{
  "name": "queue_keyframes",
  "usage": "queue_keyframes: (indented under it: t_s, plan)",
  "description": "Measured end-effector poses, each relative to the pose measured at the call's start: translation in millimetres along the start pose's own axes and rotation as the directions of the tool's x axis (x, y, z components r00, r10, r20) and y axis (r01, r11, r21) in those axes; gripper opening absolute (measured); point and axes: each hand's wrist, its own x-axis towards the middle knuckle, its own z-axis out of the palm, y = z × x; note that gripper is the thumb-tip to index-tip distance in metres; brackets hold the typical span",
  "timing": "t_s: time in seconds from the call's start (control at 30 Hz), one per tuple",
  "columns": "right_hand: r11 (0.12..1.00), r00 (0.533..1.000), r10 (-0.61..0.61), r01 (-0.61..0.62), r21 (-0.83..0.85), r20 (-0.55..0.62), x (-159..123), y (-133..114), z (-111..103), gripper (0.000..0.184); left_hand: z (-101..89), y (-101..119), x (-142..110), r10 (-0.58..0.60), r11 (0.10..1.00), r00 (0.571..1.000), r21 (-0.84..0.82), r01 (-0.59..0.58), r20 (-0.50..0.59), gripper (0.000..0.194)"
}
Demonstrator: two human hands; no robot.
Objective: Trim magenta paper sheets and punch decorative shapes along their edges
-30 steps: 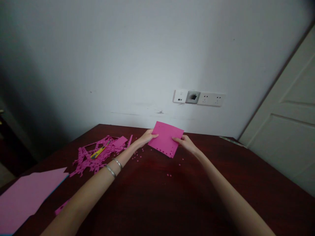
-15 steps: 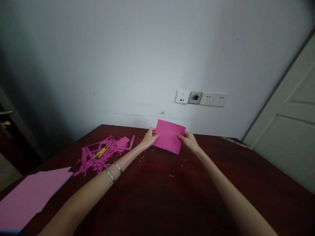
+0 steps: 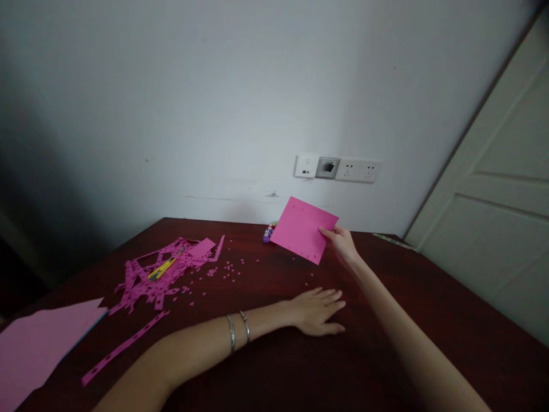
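A square sheet of pink paper (image 3: 303,230) is held up near the wall, tilted, with small marks or holes along its edges. My right hand (image 3: 343,243) pinches its right edge, thumb on the near face. Below the sheet, my left hand (image 3: 318,312) lies flat on the dark table (image 3: 274,372), palm down and fingers spread, holding nothing. Tiny pink paper bits (image 3: 229,272) are scattered to the left of the sheet. Partly hidden behind the sheet's left corner are small purple figures with eyes (image 3: 267,233).
On the left lies a heap of pink paper scraps (image 3: 141,280) with a yellow utility knife (image 3: 165,266) on top. A long punched strip (image 3: 124,347) lies in front of it. Larger pink sheets (image 3: 47,343) rest at the left edge. Wall sockets (image 3: 358,170) are above the table.
My left hand has let go of the pink paper and come down flat on the table. My right hand still holds the sheet, now turned. The small purple figures and the strip have come into sight.
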Motion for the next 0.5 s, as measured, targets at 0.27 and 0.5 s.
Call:
queue_keyframes:
  t_s: [0.27,0.5]
  plan:
    - [1.000,0.998,-0.003,0.003,0.003,-0.061,-9.1,-11.5,-21.8,0.030,-14.1,-81.6,-22.0,-0.492,0.866,0.836,-0.039,0.498,-0.244,0.072]
    - [1.000,0.992,-0.001,0.000,-0.012,-0.123,-16.9,-18.9,-59.7,0.026,-44.2,-148.4,-121.0,-0.776,0.604,0.530,-0.160,0.781,-0.342,0.073]
